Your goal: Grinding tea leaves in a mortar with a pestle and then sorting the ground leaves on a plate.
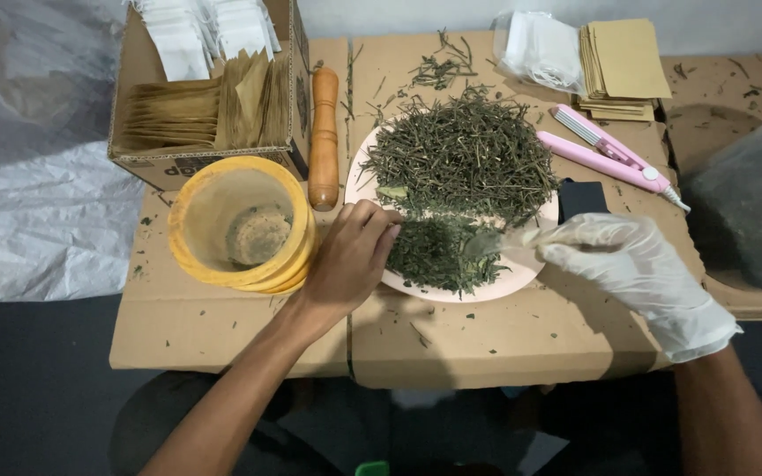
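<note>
Your left hand [346,260] is bare and rests at the near left rim of the pink plate [496,286], its fingers [372,220] curled together and pinching a small translucent sachet [394,231] right at the edge of the herbs. Your right hand [632,264] wears a white glove, and its fingers [566,240] are closed around the handle of a small spoon [496,241], whose bowl lies over the finer, crumbled dried leaves [438,256] on the near half of the plate, close to the sachet. The far half of the plate carries a heap of longer dried green stems [460,154]. The plate sits on a surface of flattened cardboard [487,339] strewn with stray bits of leaf. Just left of your left hand stands a yellow plastic container [240,225] with a sieve-like bottom and some dust inside. Between it and the plate lies a wooden pestle [324,137], pointing away from you. Behind the container, an open cardboard box [213,88] holds rows of brown paper envelopes and white sachets. To the right of the plate lies a pink handheld sealer [610,159], and beyond it a stack of brown envelopes [623,66] sits beside a clear bag of white sachets [535,48]. A small black object [582,198] peeks out just behind your gloved hand, touching the plate's right rim.
</note>
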